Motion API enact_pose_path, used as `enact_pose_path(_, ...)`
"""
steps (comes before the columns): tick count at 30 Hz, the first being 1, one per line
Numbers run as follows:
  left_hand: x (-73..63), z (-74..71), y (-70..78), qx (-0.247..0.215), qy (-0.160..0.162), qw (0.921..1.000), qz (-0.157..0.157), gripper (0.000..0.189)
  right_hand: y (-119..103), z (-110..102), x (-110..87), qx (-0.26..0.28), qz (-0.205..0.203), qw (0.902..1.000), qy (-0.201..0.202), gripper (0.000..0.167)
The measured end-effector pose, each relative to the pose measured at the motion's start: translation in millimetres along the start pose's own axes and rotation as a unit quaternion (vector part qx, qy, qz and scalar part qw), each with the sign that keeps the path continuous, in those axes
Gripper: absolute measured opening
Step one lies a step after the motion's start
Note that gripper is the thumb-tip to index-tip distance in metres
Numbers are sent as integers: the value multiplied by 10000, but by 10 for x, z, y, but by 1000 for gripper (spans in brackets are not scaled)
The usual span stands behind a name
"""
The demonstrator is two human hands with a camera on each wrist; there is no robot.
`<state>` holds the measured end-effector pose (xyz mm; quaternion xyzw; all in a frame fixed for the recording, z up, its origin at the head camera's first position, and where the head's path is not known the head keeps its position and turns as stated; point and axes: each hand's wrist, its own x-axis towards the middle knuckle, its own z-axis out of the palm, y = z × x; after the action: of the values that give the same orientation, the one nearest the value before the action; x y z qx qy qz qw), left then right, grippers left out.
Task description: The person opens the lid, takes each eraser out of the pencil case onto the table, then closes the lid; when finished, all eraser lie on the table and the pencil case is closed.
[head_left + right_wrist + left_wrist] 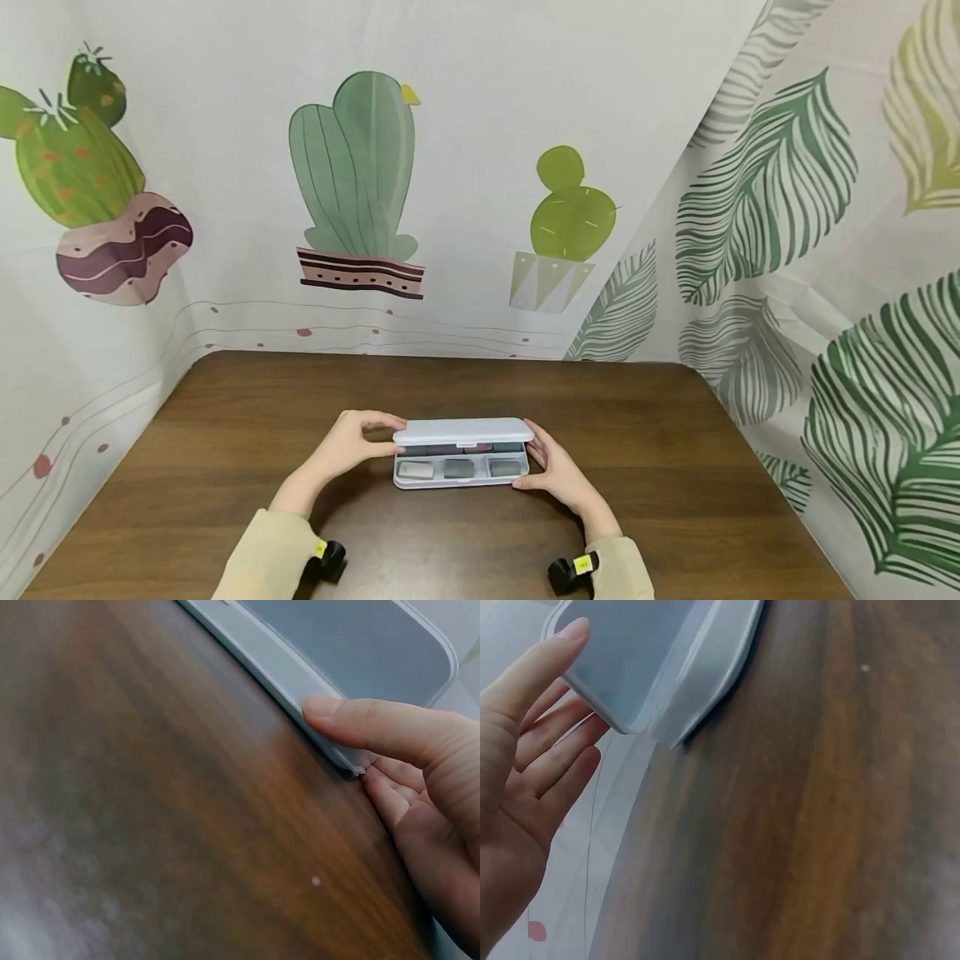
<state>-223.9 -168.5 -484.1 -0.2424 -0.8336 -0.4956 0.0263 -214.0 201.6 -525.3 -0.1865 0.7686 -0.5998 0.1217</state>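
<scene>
A long pale case (pixel 461 482) sits on the table, its hinged lid (pixel 463 430) tilted partway up. Small rectangular blocks lie in its front compartments: a whitish block (pixel 416 471) at the left, grey ones in the middle (pixel 459 469) and at the right (pixel 505 467). The lid shades the back row. My left hand (pixel 347 446) pinches the lid's left end, thumb (pixel 574 634) on the inner side and fingers behind. At the right end, my right hand (pixel 558 473) grips the case, its thumb (pixel 324 706) on the front rim and the other fingers round the side.
The brown wooden table (pixel 465 542) extends around the case on all sides. Behind it hangs a white cloth (pixel 472 167) printed with cacti and leaves. Black wrist cameras (pixel 327 562) are strapped below both hands.
</scene>
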Motion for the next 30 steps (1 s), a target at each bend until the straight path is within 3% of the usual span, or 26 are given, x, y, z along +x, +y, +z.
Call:
enact_pose_path(5,59,-2,17,176,273,9993,-178,27,4,-7,1,-11,-6,10000,-5,101)
enact_pose_path(13,169,21,43,436,731,9962,-195,18,8,-13,-7,18,-228,9997,-57,102)
enact_pose_path(23,265,78,1,677,1218,9895,-395,19,6,-4,1,108,-220,9997,-13,104)
enact_pose_path(30,313,147,-84,605,1357,9871,-599,21,4,-9,12,155,-225,9996,-33,104)
